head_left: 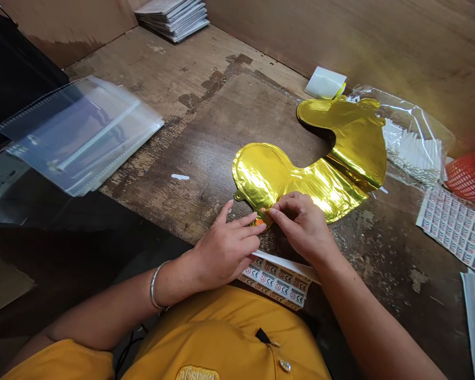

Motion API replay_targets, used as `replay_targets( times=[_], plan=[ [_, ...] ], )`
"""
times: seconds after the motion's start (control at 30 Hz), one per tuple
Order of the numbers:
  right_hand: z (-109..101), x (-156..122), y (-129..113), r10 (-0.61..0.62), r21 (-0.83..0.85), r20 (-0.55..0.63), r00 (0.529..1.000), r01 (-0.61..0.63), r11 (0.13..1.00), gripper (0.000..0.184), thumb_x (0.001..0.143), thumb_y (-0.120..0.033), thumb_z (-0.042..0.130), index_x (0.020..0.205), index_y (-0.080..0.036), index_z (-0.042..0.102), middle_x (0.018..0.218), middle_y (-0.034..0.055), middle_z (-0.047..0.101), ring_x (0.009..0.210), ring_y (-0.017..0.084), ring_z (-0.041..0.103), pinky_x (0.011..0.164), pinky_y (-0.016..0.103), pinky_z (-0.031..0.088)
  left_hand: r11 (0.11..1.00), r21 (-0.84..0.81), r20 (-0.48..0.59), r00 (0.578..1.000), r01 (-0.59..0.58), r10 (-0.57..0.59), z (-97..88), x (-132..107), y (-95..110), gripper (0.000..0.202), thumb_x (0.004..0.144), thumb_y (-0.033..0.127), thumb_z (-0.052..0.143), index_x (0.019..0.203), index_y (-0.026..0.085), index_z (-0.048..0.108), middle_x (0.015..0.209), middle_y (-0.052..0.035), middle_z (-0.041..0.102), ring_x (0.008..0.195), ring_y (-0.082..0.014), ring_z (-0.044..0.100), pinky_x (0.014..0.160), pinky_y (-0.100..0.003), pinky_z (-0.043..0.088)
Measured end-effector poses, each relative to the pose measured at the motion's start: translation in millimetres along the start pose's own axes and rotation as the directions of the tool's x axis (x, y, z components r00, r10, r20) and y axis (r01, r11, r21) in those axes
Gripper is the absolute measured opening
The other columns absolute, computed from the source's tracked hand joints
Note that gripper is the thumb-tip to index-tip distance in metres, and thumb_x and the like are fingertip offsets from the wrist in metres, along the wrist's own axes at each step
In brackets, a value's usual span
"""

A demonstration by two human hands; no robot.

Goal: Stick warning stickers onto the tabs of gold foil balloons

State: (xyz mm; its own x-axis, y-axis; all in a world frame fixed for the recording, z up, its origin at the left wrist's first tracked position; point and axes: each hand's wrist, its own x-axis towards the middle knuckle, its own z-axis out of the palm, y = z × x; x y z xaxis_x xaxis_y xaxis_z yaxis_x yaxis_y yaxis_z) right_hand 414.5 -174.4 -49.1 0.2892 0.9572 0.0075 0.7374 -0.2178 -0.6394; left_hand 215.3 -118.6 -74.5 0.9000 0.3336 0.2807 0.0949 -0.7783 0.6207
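A gold foil balloon (309, 184), flat and uninflated, lies partly folded on the table in front of me. My left hand (229, 245) rests with its fingers stretched out and spread, the fingertips on the balloon's near edge beside a small orange spot. At that same edge my right hand (301, 221) pinches a small printed sticker (263, 210) between thumb and forefinger, against the foil; the fingers partly hide it. Under my wrists, at the table's front edge, lies a sheet of CE stickers (275, 279), its upper edge curled.
Clear plastic sleeves (91, 132) are stacked at the left. White sticks fill a clear bag (414, 145) at the right, near a red basket (469, 171) and another sticker sheet (457, 227). Stacked white packets (174, 18) stand at the back. A white strip (180, 177) lies mid-table.
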Motion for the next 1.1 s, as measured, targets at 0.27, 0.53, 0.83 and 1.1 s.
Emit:
replay_targets(
  times=[0.27,0.53,0.83,1.1],
  plan=[
    [4,-2,0,-0.005,-0.073,-0.03,1.0,0.003,0.997,0.015,0.084,-0.027,0.061,0.07,-0.021,0.064,0.079,0.0043,0.062,0.084,0.021,0.054,0.078,0.037,0.04,1.0,-0.005,-0.013,1.0,-0.005,0.005,0.8,0,0,0.007,0.086,0.016,0.055,0.084,0.018,0.061,0.128,-0.0058,0.065,0.131,-0.028,0.05,0.117,-0.06,0.005],
    [14,-3,-1,0.002,-0.284,-0.175,0.985,-0.052,0.957,0.027,0.078,-0.044,0.07,0.085,-0.021,0.055,0.083,0.0059,0.06,0.076,0.021,0.051,0.068,0.034,0.039,0.999,-0.028,-0.02,1.0,0.018,-0.019,0.8,1,1,0.011,0.083,0.011,0.054,0.085,0.018,0.062,0.124,-0.004,0.068,0.128,-0.0258,0.053,0.117,-0.058,0.001],
    [-14,-3,8,-0.334,-0.261,0.036,0.942,0.331,0.907,0.025,0.087,-0.014,0.046,0.104,-0.024,0.062,0.109,0.0101,0.066,0.101,0.024,0.06,0.086,0.039,0.05,0.999,-0.031,-0.023,0.999,0.029,-0.03,-0.7,1,0,0.007,0.085,0.016,0.056,0.084,0.019,0.062,0.122,-0.0026,0.069,0.125,-0.0249,0.056,0.116,-0.056,0.006],
    [-5,-17,15,-0.453,-0.106,0.146,0.879,0.469,0.877,0.028,0.086,-0.018,0.057,0.113,-0.022,0.065,0.126,0.0126,0.064,0.119,0.027,0.057,0.099,0.051,0.049,0.998,0.064,-0.092,0.996,0.004,0.002,-5.1,-2,3,0.007,0.082,0.02,0.059,0.078,0.019,0.064,0.104,-0.006,0.066,0.104,-0.0222,0.059,0.102,-0.043,0.034]
  ],
)
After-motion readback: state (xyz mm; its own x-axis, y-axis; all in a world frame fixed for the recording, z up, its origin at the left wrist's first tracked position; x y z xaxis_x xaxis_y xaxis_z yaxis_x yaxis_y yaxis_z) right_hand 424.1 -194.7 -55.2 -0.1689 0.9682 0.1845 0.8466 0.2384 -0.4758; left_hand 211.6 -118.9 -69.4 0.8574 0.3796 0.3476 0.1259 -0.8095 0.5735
